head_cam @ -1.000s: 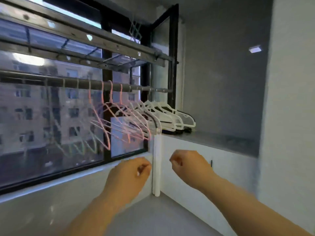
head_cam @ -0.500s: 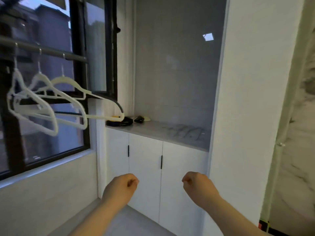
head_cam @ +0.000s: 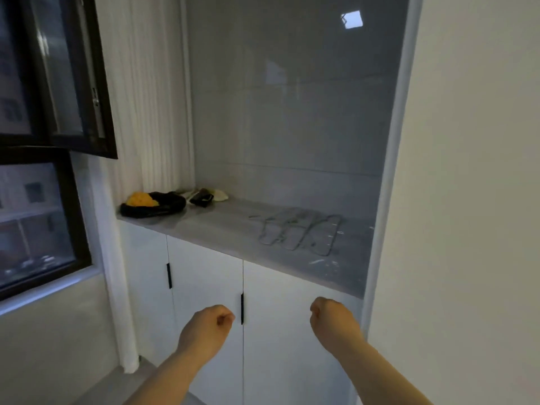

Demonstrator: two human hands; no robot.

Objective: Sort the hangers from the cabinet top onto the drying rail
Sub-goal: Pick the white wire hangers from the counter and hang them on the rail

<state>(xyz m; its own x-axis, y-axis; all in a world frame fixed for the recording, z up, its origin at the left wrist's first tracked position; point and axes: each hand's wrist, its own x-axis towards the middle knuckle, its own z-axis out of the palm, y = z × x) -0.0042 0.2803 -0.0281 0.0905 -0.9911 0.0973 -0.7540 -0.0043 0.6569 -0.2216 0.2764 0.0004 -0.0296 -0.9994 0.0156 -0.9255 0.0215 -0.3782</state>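
since the earlier frames the view has swung right, away from the drying rail and its row of pink and white hangers, onto the white cabinet. the rail is now out of sight. both hands sit lower in the view than before. the left hand (head_cam: 209, 325) is curled into a fist and holds nothing; the right hand (head_cam: 333, 320) is likewise a closed, empty fist. they hang in front of the white cabinet doors (head_cam: 204, 276), either side of a slim black door handle (head_cam: 242, 308), well short of the grey marbled cabinet top (head_cam: 222, 226). toward the right end of that top lies a small bunch of pale, almost see-through hangers (head_cam: 298, 232), flat and overlapping; their number cannot be told. at the left end sits a floppy black item with something yellow on it (head_cam: 152, 204), and a black-framed window (head_cam: 73, 83) stands further left. as a judgement, the sort is well along but unfinished — the pale bunch has yet to be picked up and carried to the rail.
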